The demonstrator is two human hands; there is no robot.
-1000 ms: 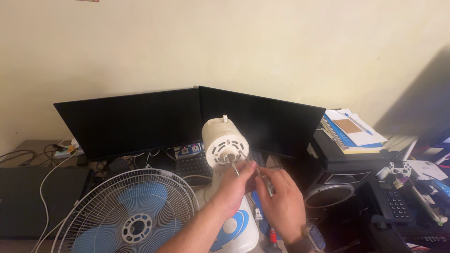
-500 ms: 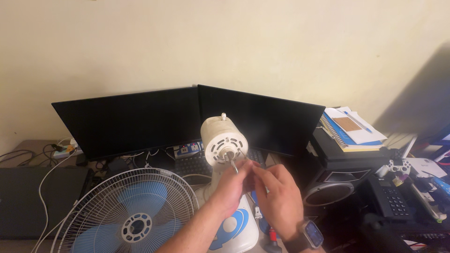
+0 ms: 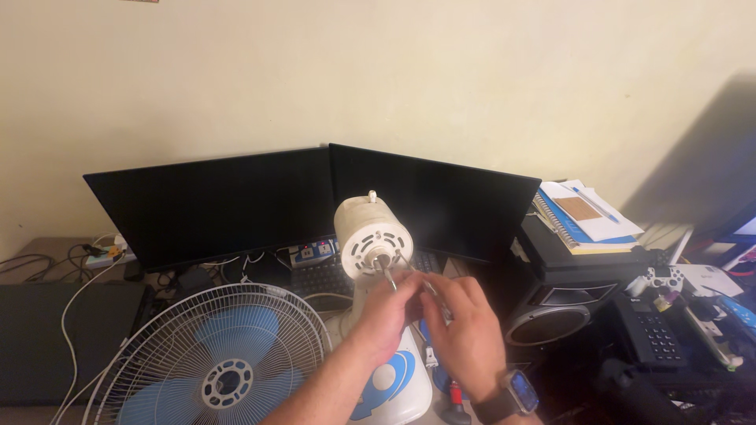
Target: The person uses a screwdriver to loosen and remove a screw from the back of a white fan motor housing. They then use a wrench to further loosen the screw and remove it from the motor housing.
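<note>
A white fan motor housing (image 3: pixel 372 240) stands on its white and blue stand (image 3: pixel 398 378), with the bare metal shaft (image 3: pixel 386 271) pointing toward me. My left hand (image 3: pixel 383 313) pinches the shaft just in front of the housing. Right beside it, my right hand (image 3: pixel 466 330), with a smartwatch on the wrist, has its fingers closed around a thin metal piece (image 3: pixel 431 289) close to the shaft. A white wire fan grille with blue blades (image 3: pixel 213 358) lies at the lower left, apart from both hands.
Two dark monitors (image 3: pixel 315 201) stand behind the motor, with a keyboard and power strip (image 3: pixel 311 253) under them. To the right are a speaker (image 3: pixel 547 323), stacked notebooks (image 3: pixel 583 216), a game controller (image 3: pixel 660 277) and a desk phone (image 3: pixel 657 338). Cables trail at left.
Both hands stay at the shaft, with the fingers shifting slightly around it. The motor and grille have not moved.
</note>
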